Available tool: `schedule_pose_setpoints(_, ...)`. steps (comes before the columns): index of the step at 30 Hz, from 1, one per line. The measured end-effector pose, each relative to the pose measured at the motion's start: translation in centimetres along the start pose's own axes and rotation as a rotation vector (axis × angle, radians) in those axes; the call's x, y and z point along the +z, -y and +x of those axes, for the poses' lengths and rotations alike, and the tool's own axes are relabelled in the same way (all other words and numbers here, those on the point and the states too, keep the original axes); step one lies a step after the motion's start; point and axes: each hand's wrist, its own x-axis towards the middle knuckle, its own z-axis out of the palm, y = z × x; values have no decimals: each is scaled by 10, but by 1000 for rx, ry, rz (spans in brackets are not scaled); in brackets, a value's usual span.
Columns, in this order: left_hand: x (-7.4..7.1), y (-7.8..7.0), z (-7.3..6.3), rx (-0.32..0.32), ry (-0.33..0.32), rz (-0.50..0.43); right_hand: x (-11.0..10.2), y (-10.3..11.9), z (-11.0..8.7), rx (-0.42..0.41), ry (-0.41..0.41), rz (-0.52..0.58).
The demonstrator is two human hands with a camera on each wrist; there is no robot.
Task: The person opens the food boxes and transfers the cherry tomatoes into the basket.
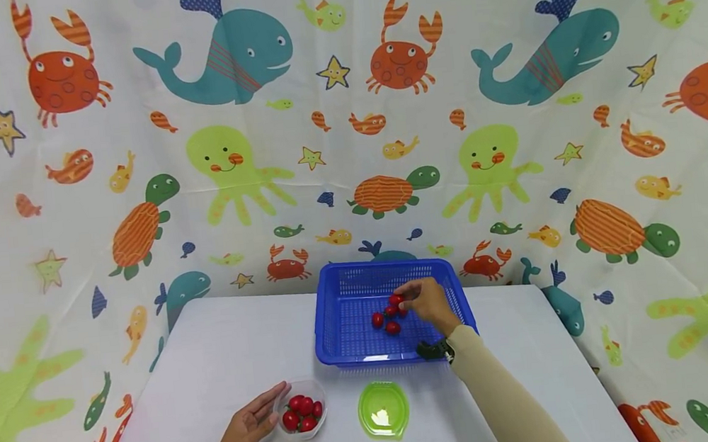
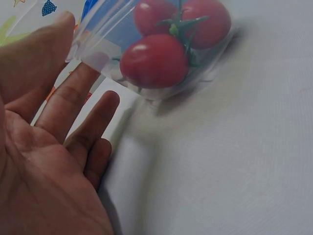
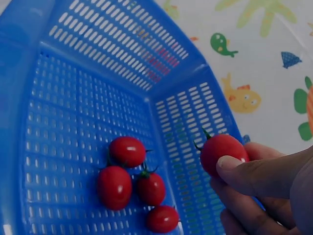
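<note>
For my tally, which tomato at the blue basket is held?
The tomato the right hand pinches; the other four there lie on the basket's floor.

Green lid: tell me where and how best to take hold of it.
Probably pinch the small tab on the near edge of the green lid, coming from the near side. The lid lies flat on the white table, and that tab juts past its rounded outline, likely the easiest place to start a lift.
</note>
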Motion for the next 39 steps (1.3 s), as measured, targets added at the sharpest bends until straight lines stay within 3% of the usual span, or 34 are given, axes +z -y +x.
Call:
schedule_pose_setpoints(8, -2, -2, -3, 7, 13, -1, 2, -6, 5, 61, 37, -44)
schedule_pose_setpoints(18, -3, -1, -3, 34, 26, -33, 8, -21, 10, 60, 113, -120)
schedule_pose_setpoints(39, -4, -6, 0, 21, 49, -49, 6, -23, 16, 109, 139, -77)
